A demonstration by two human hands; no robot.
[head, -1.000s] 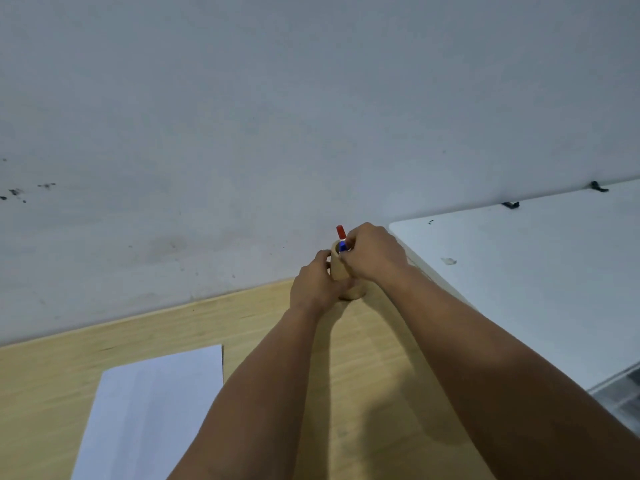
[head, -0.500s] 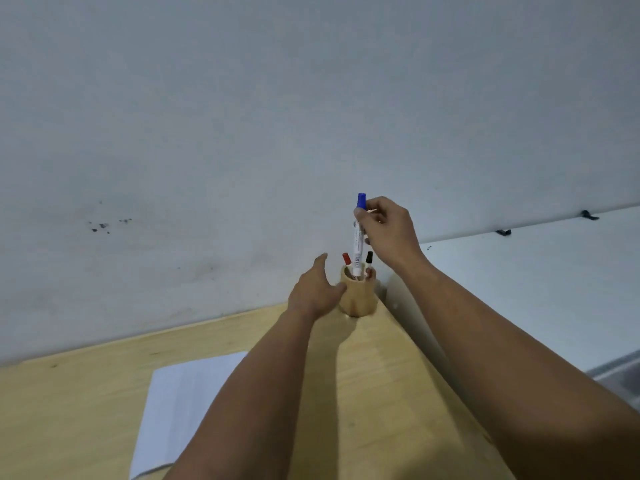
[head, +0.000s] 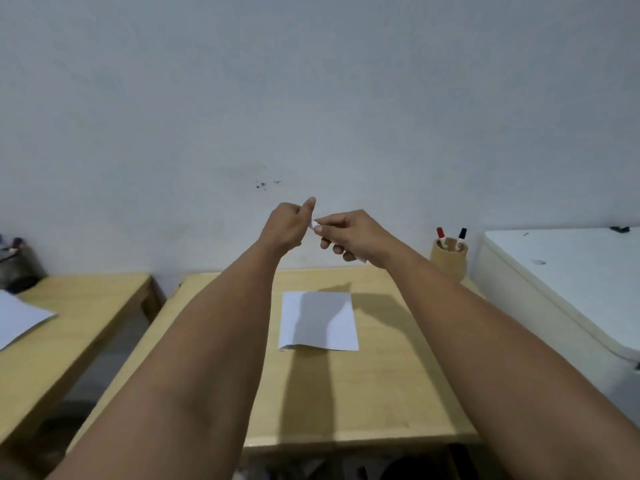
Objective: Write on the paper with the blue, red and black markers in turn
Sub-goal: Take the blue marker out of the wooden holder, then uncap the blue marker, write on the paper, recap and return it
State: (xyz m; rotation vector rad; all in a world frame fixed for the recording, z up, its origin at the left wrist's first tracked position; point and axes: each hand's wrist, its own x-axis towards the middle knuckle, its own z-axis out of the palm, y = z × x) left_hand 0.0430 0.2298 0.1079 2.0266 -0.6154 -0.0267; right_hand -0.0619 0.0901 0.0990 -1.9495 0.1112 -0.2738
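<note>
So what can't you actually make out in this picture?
- Blue marker: head view shows only a white sliver between the left hand and right hand; fingers cover the rest, so cap on or off is unclear.
- Red marker and black marker: only the tops show; the wooden holder hides the barrels.
- Paper: arm shadows fall across it; any marks would be hard to see.
- Dark container: left edge, blurred.

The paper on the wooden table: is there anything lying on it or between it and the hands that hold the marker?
Nothing visible blocks it. The paper lies bare on the table, with only the arms' shadow across it. Both hands, left hand and right hand, are raised above its far edge, holding the marker.
</note>
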